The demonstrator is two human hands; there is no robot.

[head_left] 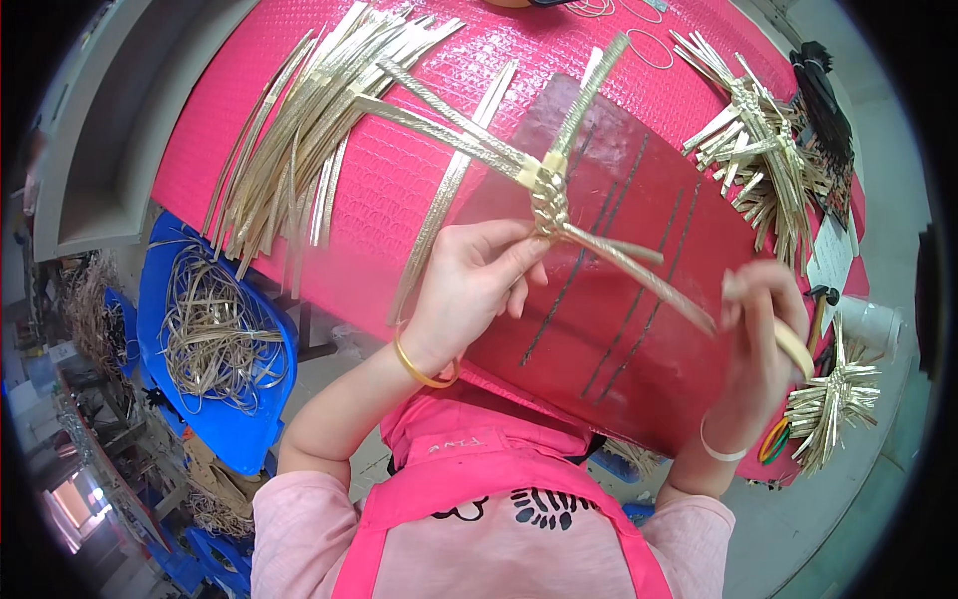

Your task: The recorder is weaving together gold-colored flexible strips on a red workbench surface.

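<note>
As left hand (477,278) pinches gold braid (549,203), right hand (763,324) curls; its grip is unclear.

The right hand (763,314) is a blur here, and whether it touches the gold strip (664,288) is impossible to read! Left-hand fingertips (519,258) mask the braid's (549,195) lower edge; up top, the frame slices off a dark-edged object (511,2).

I see a passage over the red mat (559,384), body side, between left fingers (517,258) and right fingers (762,276); gold strand (664,290) crosses its far side. Obstacles: strip bundle (299,140) at bench (349,275) left, flat strips (457,175) between it and left fingers, gold pieces (763,140) heaped right
</note>
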